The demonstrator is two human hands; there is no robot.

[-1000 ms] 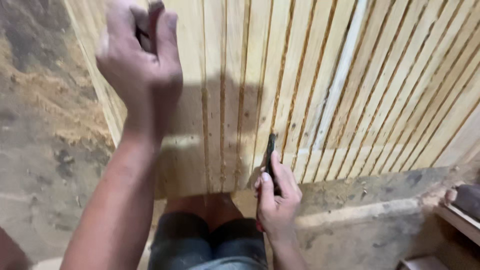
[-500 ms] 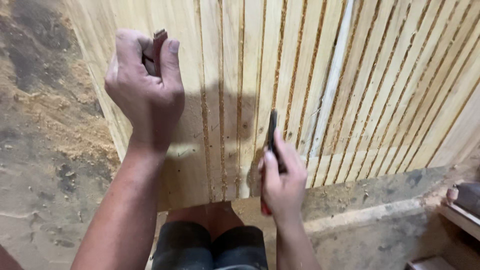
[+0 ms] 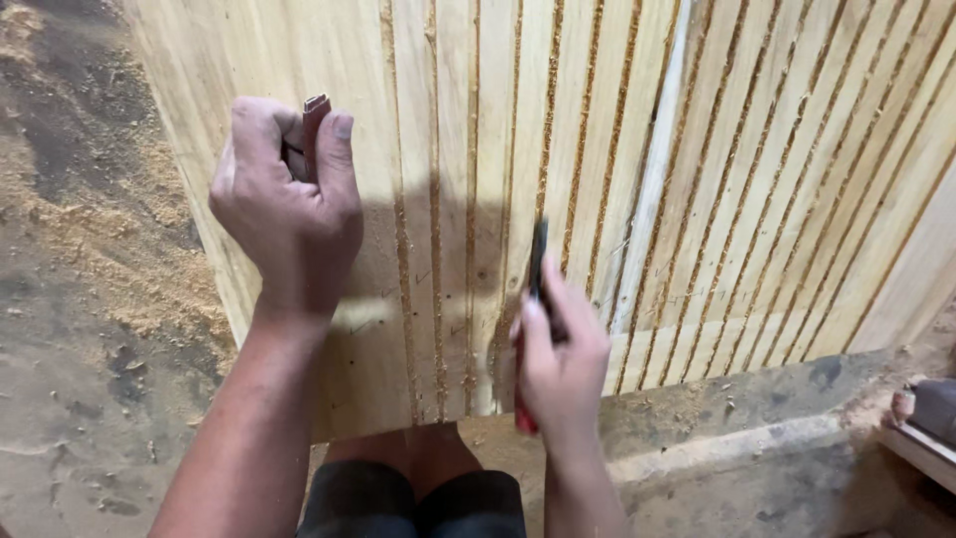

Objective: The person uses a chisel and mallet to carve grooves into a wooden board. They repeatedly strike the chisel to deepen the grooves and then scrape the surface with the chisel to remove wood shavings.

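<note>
Left grip point(image 3: 289, 204) has dropped lower, fist closed around a reddish-brown handle point(image 3: 315, 118); right grip point(image 3: 560, 349), clasping a red-handled chisel point(image 3: 536, 299), stays on the grooved plank panel point(image 3: 617, 149).

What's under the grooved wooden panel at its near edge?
Below the pale grooved wooden panel show the person's knees, a sawdust-strewn grey ledge and dirt floor. Whatever supports the panel's middle is covered by the panel itself.
</note>
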